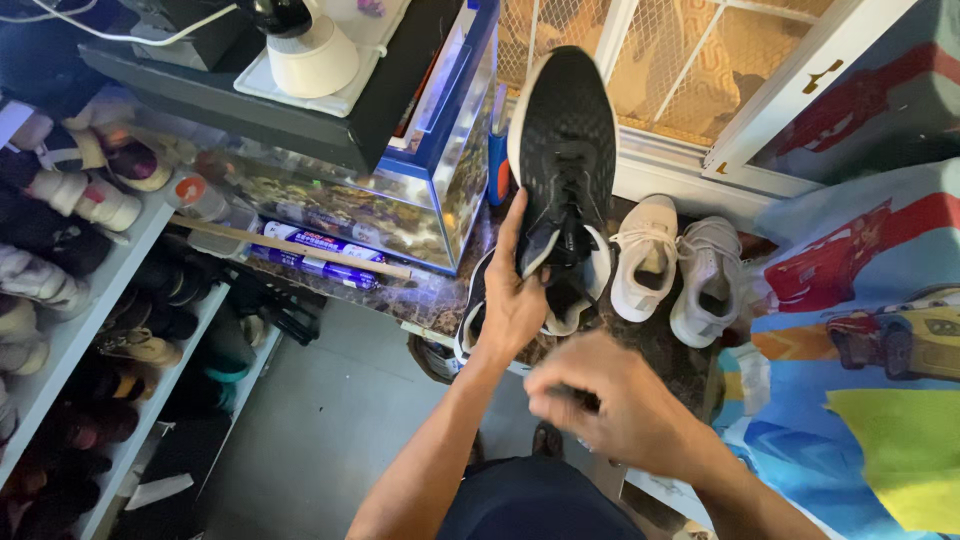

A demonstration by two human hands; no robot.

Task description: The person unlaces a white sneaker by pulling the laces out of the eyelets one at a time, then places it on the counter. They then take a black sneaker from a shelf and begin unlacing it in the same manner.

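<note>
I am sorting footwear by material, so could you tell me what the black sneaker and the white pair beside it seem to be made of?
Black sneaker in the left hand: apparently knit mesh, matte, with a dotted weave and a white, probably foam sole edge. White sneakers: seemingly matte mesh fabric with woven laces.

Only 1 view exists: a head-worn camera looking steeply down the person's front, close over both forearms. It faces a marble-patterned ledge [650, 345] beneath a meshed window [660, 60], with shoe shelves [75, 330] along the frame's left.

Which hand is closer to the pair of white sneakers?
Right. The right hand hovers just below the pair of white lace-up sneakers; the left hand holds the black mesh sneaker farther left.
</note>
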